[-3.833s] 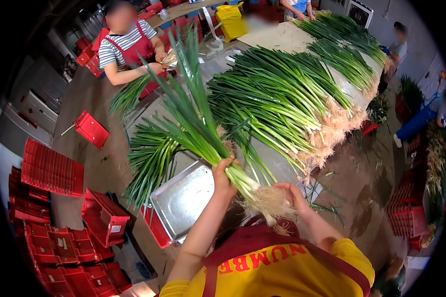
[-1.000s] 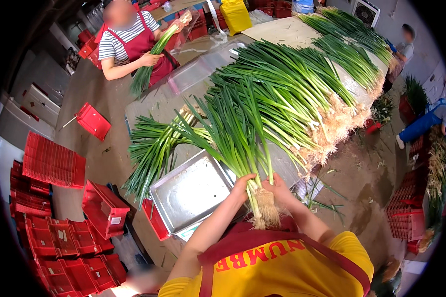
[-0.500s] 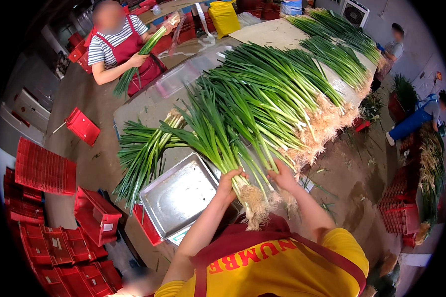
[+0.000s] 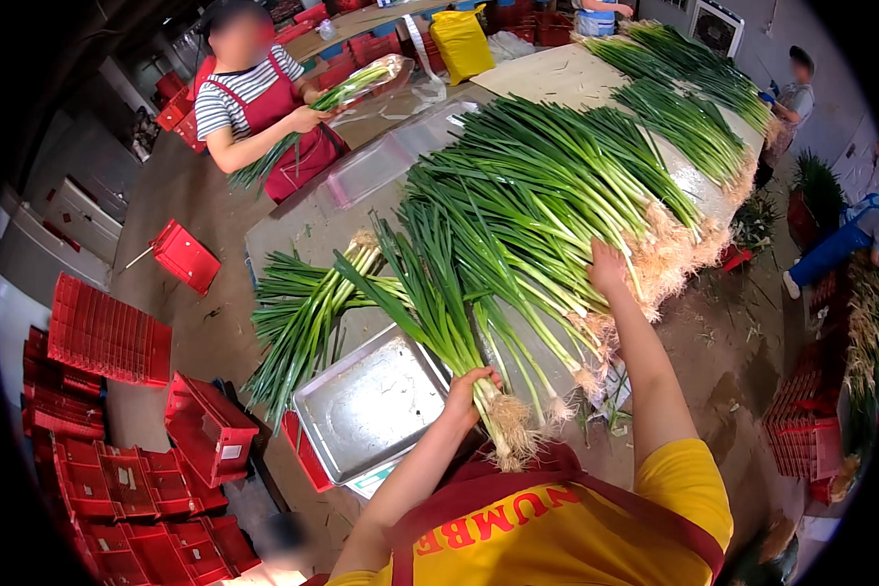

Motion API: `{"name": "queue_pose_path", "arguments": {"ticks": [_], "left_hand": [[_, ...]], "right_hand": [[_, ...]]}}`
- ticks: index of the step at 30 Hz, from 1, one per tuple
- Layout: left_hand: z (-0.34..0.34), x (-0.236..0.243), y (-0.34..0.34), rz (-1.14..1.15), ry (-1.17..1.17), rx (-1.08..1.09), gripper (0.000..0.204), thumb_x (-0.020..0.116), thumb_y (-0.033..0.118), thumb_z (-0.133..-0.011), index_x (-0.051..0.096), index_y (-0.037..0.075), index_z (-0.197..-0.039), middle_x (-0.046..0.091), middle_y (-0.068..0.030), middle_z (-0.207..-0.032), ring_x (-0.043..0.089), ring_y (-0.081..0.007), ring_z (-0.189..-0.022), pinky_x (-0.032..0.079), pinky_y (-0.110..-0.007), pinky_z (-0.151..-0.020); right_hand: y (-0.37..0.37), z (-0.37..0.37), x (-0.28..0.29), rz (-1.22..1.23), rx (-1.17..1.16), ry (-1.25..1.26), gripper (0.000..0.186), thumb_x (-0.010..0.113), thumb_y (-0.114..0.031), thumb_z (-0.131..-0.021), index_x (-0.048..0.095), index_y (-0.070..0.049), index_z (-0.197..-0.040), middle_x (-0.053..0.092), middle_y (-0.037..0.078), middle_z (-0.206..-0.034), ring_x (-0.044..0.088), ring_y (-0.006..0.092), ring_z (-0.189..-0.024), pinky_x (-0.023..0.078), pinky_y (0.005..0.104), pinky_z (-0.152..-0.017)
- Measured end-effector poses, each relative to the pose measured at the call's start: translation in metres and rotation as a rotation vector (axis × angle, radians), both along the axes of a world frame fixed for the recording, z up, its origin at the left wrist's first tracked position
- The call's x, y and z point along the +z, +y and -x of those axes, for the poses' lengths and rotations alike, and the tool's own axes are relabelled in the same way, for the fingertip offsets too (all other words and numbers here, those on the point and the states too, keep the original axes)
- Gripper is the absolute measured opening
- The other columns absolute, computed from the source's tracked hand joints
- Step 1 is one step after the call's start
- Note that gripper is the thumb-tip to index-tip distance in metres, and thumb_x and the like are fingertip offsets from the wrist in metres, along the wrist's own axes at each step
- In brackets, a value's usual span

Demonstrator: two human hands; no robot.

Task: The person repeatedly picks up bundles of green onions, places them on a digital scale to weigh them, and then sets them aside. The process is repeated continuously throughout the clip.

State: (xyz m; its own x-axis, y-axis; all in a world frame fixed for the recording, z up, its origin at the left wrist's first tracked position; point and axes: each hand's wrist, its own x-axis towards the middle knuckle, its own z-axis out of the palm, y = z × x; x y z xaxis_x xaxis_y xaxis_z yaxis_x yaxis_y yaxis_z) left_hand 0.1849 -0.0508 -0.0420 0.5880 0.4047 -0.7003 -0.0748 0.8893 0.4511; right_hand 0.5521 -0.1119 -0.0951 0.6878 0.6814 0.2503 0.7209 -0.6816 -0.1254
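My left hand (image 4: 471, 393) is closed around a bunch of green onions (image 4: 449, 337), just above its pale roots, with the green leaves pointing away from me. Reaching out to the large pile of green onions (image 4: 547, 205), my right hand (image 4: 607, 271) touches the white stalks near their roots; its fingertips are partly hidden among them. A few loose green onions lie on the table between the two hands. Left of the held bunch stands a shiny metal tray (image 4: 361, 405). Behind the tray, another bunch of green onions (image 4: 308, 313) lies with its leaves to the left.
Across the table, a person (image 4: 264, 117) in a striped shirt holds green onions in clear plastic. A clear plastic tray (image 4: 371, 176) lies near them. Red crates (image 4: 205, 430) stand at the left, more stacked crates (image 4: 801, 410) at the right. Other people work farther back.
My right hand has left the loose stalks beside the held bunch and moved forward onto the big pile. My left hand keeps its grip. The person opposite has slid the onions into clear plastic.
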Motion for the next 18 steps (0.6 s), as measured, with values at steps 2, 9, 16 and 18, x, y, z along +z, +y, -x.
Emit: {"name": "queue_pose_path", "arguments": {"ticks": [2, 9, 16, 18], "left_hand": [[0.002, -0.001, 0.002, 0.003, 0.002, 0.015, 0.014, 0.054, 0.006, -0.080, 0.055, -0.003, -0.091, 0.059, -0.0116, -0.081, 0.060, -0.0219, -0.077, 0.052, -0.035, -0.078], [0.012, -0.022, 0.000, 0.033, -0.001, 0.008, 0.022, 0.052, 0.015, -0.082, 0.055, -0.002, -0.097, 0.061, -0.0147, -0.094, 0.060, -0.0245, -0.083, 0.050, -0.035, -0.080], [0.000, -0.017, -0.003, 0.056, -0.146, -0.059, 0.024, 0.049, 0.015, -0.083, 0.054, 0.001, -0.102, 0.061, -0.0139, -0.106, 0.059, -0.0238, -0.089, 0.048, -0.035, -0.080], [-0.002, -0.019, -0.004, 0.066, -0.146, -0.078, 0.024, 0.052, 0.019, -0.084, 0.054, 0.003, -0.102, 0.061, -0.0124, -0.103, 0.058, -0.0223, -0.084, 0.049, -0.035, -0.077]], "right_hand": [[0.008, 0.000, -0.002, 0.220, 0.012, 0.047, 0.033, 0.056, -0.014, -0.077, 0.052, -0.006, -0.109, 0.058, 0.015, -0.100, 0.055, 0.0294, -0.098, 0.023, 0.0460, -0.104], [-0.004, 0.108, 0.056, -0.022, 0.245, 0.604, 0.035, 0.058, -0.024, -0.082, 0.057, -0.001, -0.108, 0.061, 0.019, -0.102, 0.060, 0.0326, -0.089, 0.044, 0.0441, -0.085], [-0.036, 0.210, 0.039, -0.388, 0.412, 1.128, 0.036, 0.059, -0.022, -0.086, 0.047, -0.001, -0.113, 0.052, 0.003, -0.079, 0.046, 0.0096, -0.066, 0.039, 0.0243, -0.058], [-0.042, 0.219, 0.049, -0.438, 0.385, 1.294, 0.034, 0.059, -0.022, -0.087, 0.048, -0.001, -0.112, 0.051, 0.002, -0.078, 0.045, 0.0093, -0.064, 0.038, 0.0235, -0.057]]}}
